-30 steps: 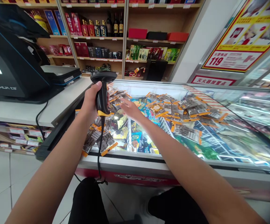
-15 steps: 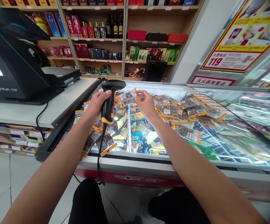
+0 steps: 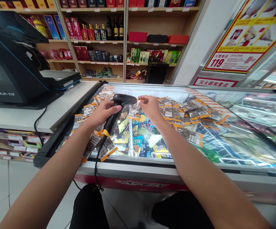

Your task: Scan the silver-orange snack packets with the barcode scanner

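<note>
Over the glass-topped case [image 3: 138, 169], left grip [image 3: 102, 113] around scanner [image 3: 124, 99], right grip [image 3: 150, 107] pinching packet's [image 3: 135, 111] upper edge.

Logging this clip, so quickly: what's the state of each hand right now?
Left hand: closed, holding a black handheld scanner.
Right hand: closed, pinching an orange-edged packet.

Your left forearm [image 3: 54, 170] and right forearm [image 3: 197, 163] reach forward, converging; your left hand [image 3: 102, 113] is curled in a grip, thumb pointing inward, while your right hand [image 3: 150, 107], nearby, pinches with thumb and forefinger
</note>
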A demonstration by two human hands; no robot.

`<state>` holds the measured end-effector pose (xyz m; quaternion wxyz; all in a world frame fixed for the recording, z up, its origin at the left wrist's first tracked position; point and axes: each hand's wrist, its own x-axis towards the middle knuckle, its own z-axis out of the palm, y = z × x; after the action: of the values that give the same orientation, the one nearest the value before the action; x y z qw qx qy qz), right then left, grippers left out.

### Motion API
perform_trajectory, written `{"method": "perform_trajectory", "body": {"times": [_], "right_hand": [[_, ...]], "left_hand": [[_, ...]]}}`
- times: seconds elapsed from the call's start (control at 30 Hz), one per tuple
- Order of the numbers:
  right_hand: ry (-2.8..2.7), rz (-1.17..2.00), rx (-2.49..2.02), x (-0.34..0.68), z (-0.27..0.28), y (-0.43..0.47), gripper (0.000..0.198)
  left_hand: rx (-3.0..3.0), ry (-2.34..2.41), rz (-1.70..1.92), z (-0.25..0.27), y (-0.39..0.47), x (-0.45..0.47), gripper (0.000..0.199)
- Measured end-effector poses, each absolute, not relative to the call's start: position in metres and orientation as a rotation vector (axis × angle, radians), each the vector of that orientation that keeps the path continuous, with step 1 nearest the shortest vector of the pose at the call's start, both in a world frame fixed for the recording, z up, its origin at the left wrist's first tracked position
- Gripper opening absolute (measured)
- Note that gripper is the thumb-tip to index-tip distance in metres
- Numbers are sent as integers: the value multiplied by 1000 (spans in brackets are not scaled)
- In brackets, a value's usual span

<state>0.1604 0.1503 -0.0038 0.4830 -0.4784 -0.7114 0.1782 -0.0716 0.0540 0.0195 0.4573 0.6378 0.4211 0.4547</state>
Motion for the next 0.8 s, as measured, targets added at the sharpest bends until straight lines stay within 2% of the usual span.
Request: {"method": "perform_trajectory", "body": {"times": [0.37,0.57,0.67,0.73,0.8], "right_hand": [[-1745,353,-1230,166,-1,158,32],[-1706,-109,-1593,216,18,163,36],[-1634,-301,-1651,215,19,160,53],[-1766,-208,-1490,193,13,153,51],[-1962,202,-1253,159,2,143,40]], "left_hand": [[1571,1071,1148,19,55,-72,47],[1397,1102,1476,25,57,-73,43],[1312,1115,1642,30,59,-76,48],[1281,1103,1713,31,61,-79,50],[1270,1079,1763,30,63,-81,51]]}}
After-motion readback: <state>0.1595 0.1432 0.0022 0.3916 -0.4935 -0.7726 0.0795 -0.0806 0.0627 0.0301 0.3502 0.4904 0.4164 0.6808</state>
